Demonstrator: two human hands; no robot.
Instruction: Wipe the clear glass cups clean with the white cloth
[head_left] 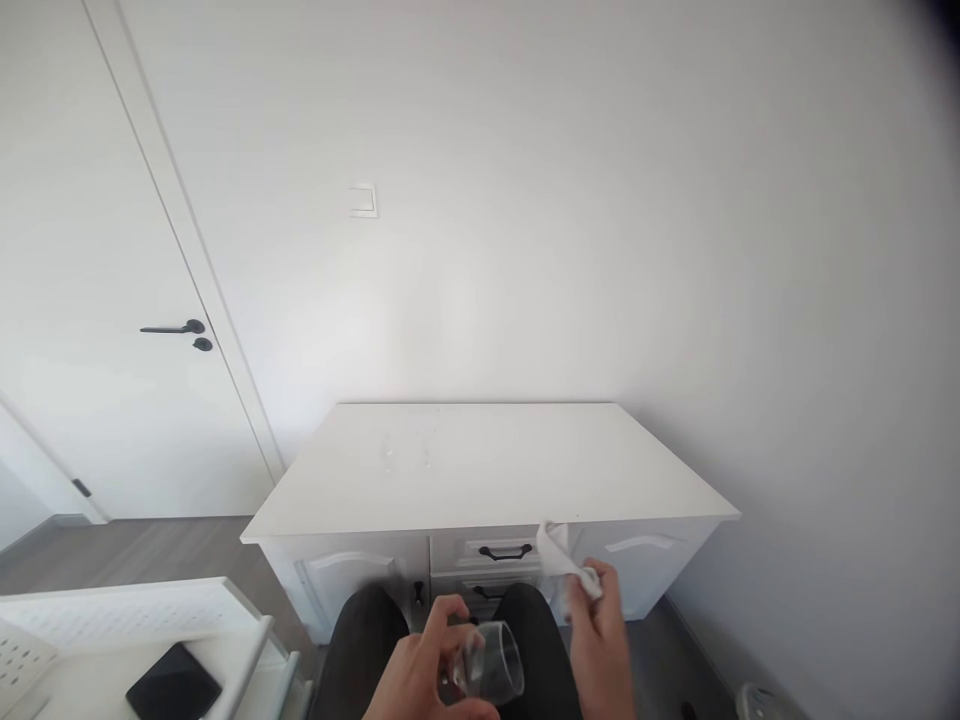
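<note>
The left hand [420, 665] wraps a clear glass [491, 662] low over the lap; the right hand [600, 640] pinches a white cloth [562, 565] just beside it; steadying the glass seems wise before wiping; beyond stands the white cabinet [487, 465].

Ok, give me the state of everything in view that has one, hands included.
Glass: held in left hand, tilted on its side.
Cloth: crumpled, gripped in right hand.
Door: shut, handle level.
Top drawer: shut.
Cabinet doors: shut.
Desk: a few droplets on top.
</note>
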